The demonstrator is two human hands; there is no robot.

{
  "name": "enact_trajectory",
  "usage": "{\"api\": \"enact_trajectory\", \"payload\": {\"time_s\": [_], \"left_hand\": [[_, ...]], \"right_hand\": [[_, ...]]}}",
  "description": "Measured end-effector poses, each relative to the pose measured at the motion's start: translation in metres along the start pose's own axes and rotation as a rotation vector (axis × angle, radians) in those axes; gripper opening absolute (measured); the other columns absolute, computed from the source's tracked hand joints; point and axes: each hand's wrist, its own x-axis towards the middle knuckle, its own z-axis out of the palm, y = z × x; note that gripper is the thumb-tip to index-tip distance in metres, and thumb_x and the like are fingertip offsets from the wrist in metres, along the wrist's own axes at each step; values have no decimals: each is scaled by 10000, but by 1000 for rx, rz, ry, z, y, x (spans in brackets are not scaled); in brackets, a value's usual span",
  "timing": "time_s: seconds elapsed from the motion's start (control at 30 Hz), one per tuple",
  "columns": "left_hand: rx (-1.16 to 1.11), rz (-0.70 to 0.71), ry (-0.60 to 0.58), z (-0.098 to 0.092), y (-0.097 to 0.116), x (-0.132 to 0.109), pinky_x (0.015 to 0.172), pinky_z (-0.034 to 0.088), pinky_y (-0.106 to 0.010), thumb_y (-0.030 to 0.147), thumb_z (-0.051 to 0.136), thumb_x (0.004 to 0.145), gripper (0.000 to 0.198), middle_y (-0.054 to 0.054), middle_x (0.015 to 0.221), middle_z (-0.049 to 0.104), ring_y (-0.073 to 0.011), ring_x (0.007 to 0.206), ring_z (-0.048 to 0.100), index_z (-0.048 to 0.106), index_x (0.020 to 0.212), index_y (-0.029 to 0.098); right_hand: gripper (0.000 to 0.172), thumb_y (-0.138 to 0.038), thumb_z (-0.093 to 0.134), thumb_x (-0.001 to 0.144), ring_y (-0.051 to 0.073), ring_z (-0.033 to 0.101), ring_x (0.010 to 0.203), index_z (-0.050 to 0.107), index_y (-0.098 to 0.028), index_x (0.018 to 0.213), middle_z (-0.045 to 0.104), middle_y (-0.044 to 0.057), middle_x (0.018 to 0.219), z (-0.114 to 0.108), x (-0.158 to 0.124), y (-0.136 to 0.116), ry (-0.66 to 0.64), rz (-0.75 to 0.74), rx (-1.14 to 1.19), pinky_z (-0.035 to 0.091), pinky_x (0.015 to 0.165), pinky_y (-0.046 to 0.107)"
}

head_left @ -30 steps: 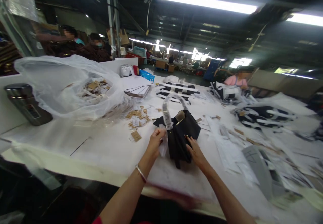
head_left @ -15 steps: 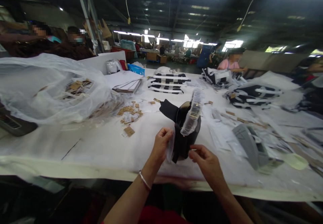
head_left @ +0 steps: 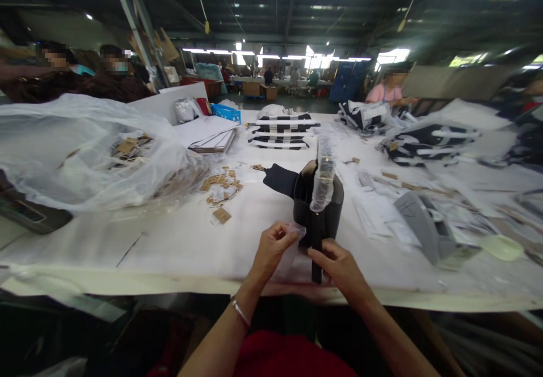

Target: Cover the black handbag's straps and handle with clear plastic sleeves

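A black handbag [head_left: 333, 218] stands on the table before me, its flap [head_left: 280, 180] folded out to the left. Bubbly clear plastic wraps the handle [head_left: 324, 181] that rises from its top. My left hand [head_left: 271, 249] is closed in a pinch on a thin piece of clear plastic film [head_left: 298, 230], just left of the bag. At the bag's lower near side, my right hand [head_left: 341, 264] has thumb and fingers closed around a black strap [head_left: 317, 269], whose end hangs down toward the table edge.
Brown tags [head_left: 221, 215] lie scattered to the left, beside a big clear plastic sack [head_left: 85, 156]. Striped black-and-white pieces [head_left: 280, 131] lie behind. A grey tape dispenser [head_left: 419, 224] and papers sit right. A person in pink [head_left: 384, 91] is across the table.
My left hand has drawn the plastic film slightly away from the bag's side. My right hand has moved left onto the strap, which now hangs straighter.
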Motion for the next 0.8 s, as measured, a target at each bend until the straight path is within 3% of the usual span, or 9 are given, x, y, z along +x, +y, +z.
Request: {"api": "enact_trajectory", "payload": {"time_s": [0.1, 0.23, 0.37, 0.53, 0.67, 0.8], "left_hand": [[157, -68, 20, -12, -5, -13, 785, 449, -274, 444, 717, 770, 302, -47, 791, 677, -187, 791, 600, 691, 776, 143], [249, -114, 40, -19, -9, -32, 754, 441, -252, 406, 724, 749, 254, -34, 764, 681, -179, 768, 595, 714, 748, 152], [147, -254, 28, -14, -9, -51, 668, 435, -240, 414, 762, 690, 281, -30, 691, 664, -150, 663, 562, 713, 693, 137], [28, -368, 28, -7, -7, -70, 632, 438, -241, 410, 795, 630, 296, -36, 674, 674, -148, 627, 561, 734, 702, 129], [30, -378, 22, -9, -8, -80, 654, 440, -241, 402, 779, 658, 281, -39, 716, 697, -152, 651, 577, 761, 752, 137], [91, -352, 28, -10, -10, -86, 685, 440, -240, 395, 752, 693, 283, -45, 783, 721, -167, 709, 600, 780, 828, 148]], "right_hand": [[461, -525, 790, 627, 147, 542, 633, 669, -184, 912, 604, 6, 748, -3, -5, -11, -118, 161, 302, 437, 537, 264], [472, -523, 834, 595, 137, 554, 637, 677, -173, 870, 616, 16, 713, -3, -10, -19, -104, 217, 597, 465, 579, 267], [411, -492, 830, 636, 137, 568, 778, 732, -164, 862, 675, 56, 850, -3, -12, -24, -51, 141, 619, 459, 675, 235], [414, -415, 859, 618, 46, 391, 498, 745, -174, 934, 568, -11, 638, -2, -16, -30, -155, 207, 674, 291, 438, 186], [391, -368, 884, 571, 82, 517, 548, 749, -180, 886, 612, 8, 703, 2, -18, -35, -122, 193, 714, 389, 465, 207], [376, -360, 890, 558, 101, 557, 547, 749, -162, 844, 630, 18, 671, 5, -18, -37, -66, 175, 702, 460, 500, 231]]}}
